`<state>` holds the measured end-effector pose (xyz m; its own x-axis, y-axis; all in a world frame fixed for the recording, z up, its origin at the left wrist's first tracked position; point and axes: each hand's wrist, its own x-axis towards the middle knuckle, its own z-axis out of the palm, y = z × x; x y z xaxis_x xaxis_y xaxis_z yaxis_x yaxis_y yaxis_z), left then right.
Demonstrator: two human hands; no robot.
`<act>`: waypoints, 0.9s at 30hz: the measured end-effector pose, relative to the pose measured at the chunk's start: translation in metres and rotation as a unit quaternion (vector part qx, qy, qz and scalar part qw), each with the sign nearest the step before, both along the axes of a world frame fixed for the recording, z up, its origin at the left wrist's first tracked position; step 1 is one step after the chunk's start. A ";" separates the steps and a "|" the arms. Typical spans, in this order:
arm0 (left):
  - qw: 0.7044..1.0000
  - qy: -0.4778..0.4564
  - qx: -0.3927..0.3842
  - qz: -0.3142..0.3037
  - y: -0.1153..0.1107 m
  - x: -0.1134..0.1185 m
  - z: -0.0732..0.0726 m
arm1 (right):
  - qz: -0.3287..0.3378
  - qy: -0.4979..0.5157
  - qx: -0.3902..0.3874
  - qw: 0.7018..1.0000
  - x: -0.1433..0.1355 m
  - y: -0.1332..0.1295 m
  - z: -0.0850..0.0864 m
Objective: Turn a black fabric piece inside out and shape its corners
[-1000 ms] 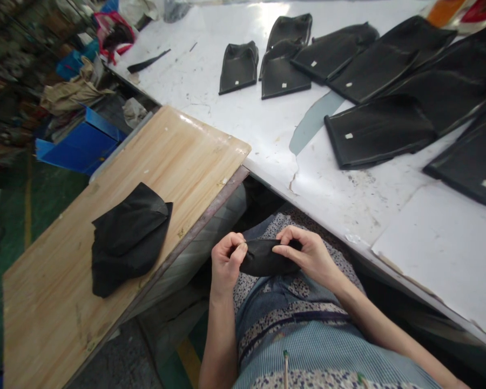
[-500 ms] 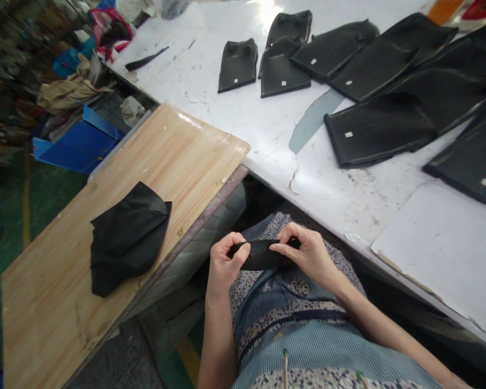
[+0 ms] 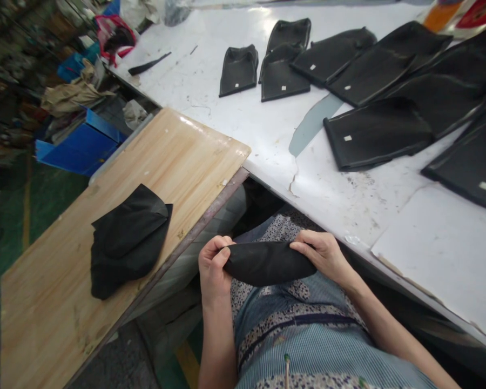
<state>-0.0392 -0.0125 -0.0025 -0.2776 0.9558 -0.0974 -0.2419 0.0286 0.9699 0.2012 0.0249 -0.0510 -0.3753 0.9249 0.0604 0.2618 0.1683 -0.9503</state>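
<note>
A piece of black fabric (image 3: 269, 265) is stretched between my two hands above my lap. My left hand (image 3: 216, 266) pinches its left end between thumb and fingers. At the upper right edge, my right hand (image 3: 324, 255) grips it in the same way. Its top edge runs nearly straight from one hand to the other, and the lower part bulges down over the apron (image 3: 299, 329). To the left, another black fabric piece (image 3: 129, 243) lies folded and creased on the wooden board (image 3: 48, 292).
Several flat black pieces with small white tags (image 3: 380, 132) lie across the white table (image 3: 243, 129). A narrow black strip (image 3: 149, 64) rests at its far left. Beyond the board stand a blue box (image 3: 79, 146) and a pink bag (image 3: 115, 38).
My hands have moved apart, the right one farther to the right. More of the black fabric now shows between them, spread wider and hanging lower.
</note>
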 end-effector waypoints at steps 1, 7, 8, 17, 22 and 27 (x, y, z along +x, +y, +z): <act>1.000 -0.013 0.005 0.003 -0.001 0.002 0.001 | 0.001 0.011 -0.007 1.000 -0.001 0.000 0.001; 0.999 -0.044 0.022 -0.006 -0.005 0.004 0.001 | 0.003 0.084 -0.072 0.994 -0.004 0.002 0.001; 0.999 -0.044 0.027 -0.014 -0.005 0.003 0.000 | 0.001 0.102 -0.091 0.991 -0.004 0.002 0.000; 0.994 -0.093 0.032 -0.054 -0.003 0.002 -0.009 | -0.031 0.242 -0.254 0.936 -0.003 -0.001 0.002; 0.992 -0.117 0.029 -0.045 -0.001 0.000 -0.006 | 0.096 0.058 -0.116 0.987 0.002 0.015 0.010; 0.994 -0.093 0.024 -0.052 -0.003 0.002 0.000 | 0.129 -0.071 0.076 0.986 -0.006 0.023 0.032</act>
